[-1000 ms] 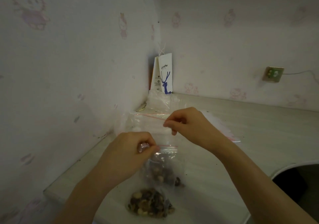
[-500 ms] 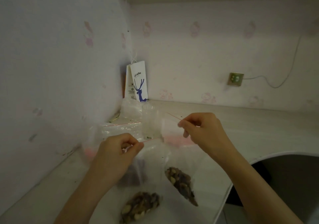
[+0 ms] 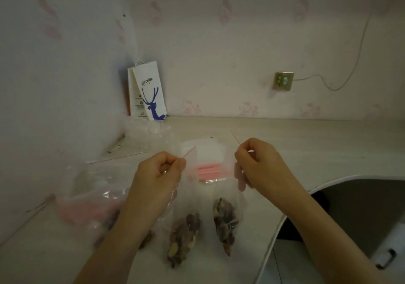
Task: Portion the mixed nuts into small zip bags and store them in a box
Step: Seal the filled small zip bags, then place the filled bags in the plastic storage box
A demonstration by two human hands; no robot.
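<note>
Head view. Pinched by its red zip strip in the left hand point(image 3: 157, 174), fingers clamped together on the strip: a small clear plastic zip bag of mixed nuts point(image 3: 184, 237), hanging down toward the pale wood-grain counter point(image 3: 306, 143). Held the same way in the right hand point(image 3: 260, 167), fingers clamped on the strip: a second small clear nut-filled zip bag point(image 3: 225, 222), just beside the first. Cannot tell whether either bottom touches the counter. Between the hands and further back: a flat stack of empty clear zip bags with pink strips point(image 3: 209, 167). At the left, partly under the forearm: a large crumpled clear bag point(image 3: 98, 196), some nuts showing inside.

Probably light, limp, slippery film, with the weight pooled low. Best taken at the stiffer zip strip, not mid-film.

Against half a second ago: hands drawn wider apart. A second ago: both hands close together over one bag.
</note>
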